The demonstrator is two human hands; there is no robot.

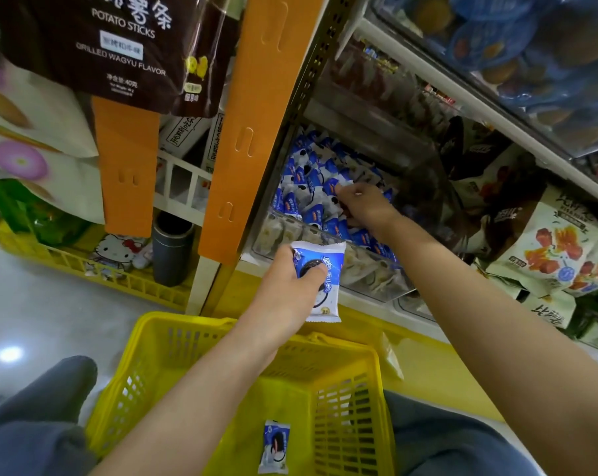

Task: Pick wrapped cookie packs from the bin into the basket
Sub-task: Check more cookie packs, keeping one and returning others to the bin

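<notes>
A clear plastic bin (366,269) on the low shelf is full of blue-and-white wrapped cookie packs (311,180). My right hand (363,204) reaches into the bin, its fingers pinched on a pack among the pile. My left hand (290,286) holds one cookie pack (328,280) just in front of the bin, above the far rim of the yellow basket (174,341). One cookie pack (274,448) lies on the basket's floor.
An orange shelf post (253,132) stands left of the bin. Snack bags (548,249) crowd the shelf to the right. A yellow crate (84,266) with small goods sits on the floor at left. My knees flank the basket.
</notes>
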